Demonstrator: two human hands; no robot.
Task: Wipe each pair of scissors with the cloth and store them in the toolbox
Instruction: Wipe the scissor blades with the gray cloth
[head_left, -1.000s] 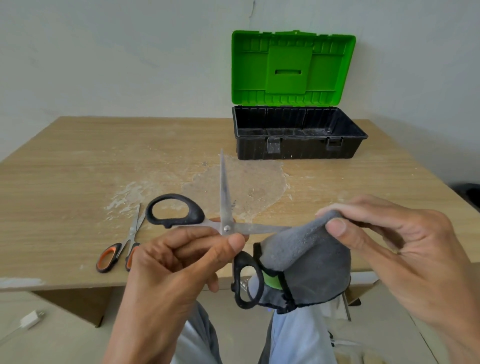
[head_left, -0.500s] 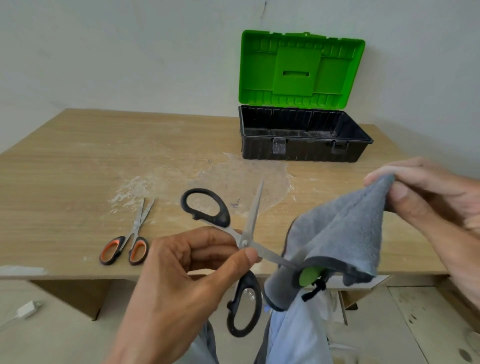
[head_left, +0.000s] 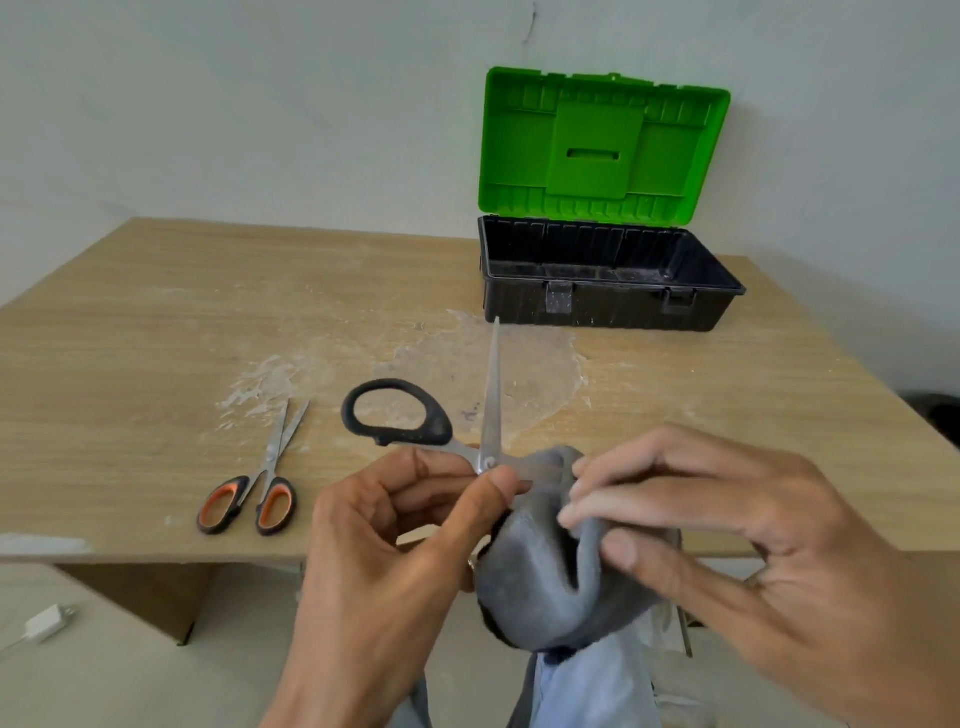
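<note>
The near edge of the wooden table (head_left: 156, 322) is seen running just below both hands, which are held over it and partly in front of it. Beyond the hands, a stretch of tabletop smeared with whitish residue lies between them and the toolbox (head_left: 602, 312). The toolbox is set at the far edge, ahead and slightly right of the right hand, with its green lid (head_left: 602, 145) raised against the wall. The orange-handled scissors (head_left: 260, 483) lie flat on the table to the left of the left hand, well apart from it, blades nearly closed and pointing away. A white plug (head_left: 44, 623) is seen on the floor, far left and lower. The black-handled scissors (head_left: 395, 415) are pinched at the pivot between thumb and fingers of the left hand (head_left: 395, 545). They are spread wide, with one blade pointing up toward the toolbox. The other blade is run rightward into the grey cloth (head_left: 540, 571). The cloth is gripped by the curled fingers and thumb of the right hand (head_left: 753, 545) and folded over that blade.
</note>
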